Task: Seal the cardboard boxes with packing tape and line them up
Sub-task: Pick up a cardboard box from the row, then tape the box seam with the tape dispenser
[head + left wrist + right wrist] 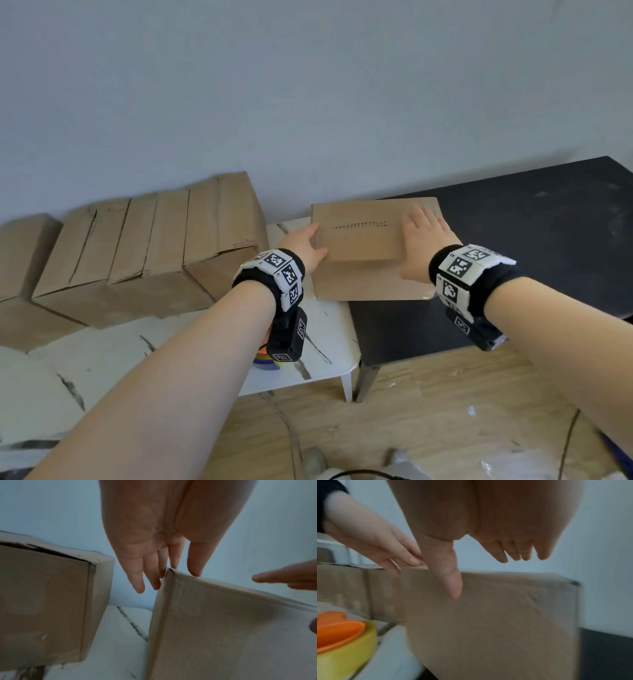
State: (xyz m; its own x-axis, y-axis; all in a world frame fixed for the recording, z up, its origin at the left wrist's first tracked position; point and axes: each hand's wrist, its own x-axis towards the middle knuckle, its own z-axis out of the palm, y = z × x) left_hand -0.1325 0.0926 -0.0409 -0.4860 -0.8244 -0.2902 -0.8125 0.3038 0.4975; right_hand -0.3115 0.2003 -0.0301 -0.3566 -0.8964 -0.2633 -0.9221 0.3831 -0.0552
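A closed brown cardboard box (pixel 363 240) stands half on the white marble table (pixel 325 346) and half on the black table (pixel 548 240). My left hand (pixel 305 245) touches its left top edge; in the left wrist view its straight fingers (pixel 140 582) reach down the box (pixel 223 628) corner. My right hand (pixel 423 240) lies flat on the top at the right, thumb (pixel 452 585) hanging over the near face of the box (pixel 496 622). A row of several brown boxes (pixel 154 246) lines the wall to the left.
A yellow and orange tape roll (pixel 342 639) lies on the white table near its front edge, mostly hidden under my left wrist in the head view. The nearest box of the row (pixel 42 601) stands a short gap left of the held box. Cables cross the wooden floor (pixel 428 428).
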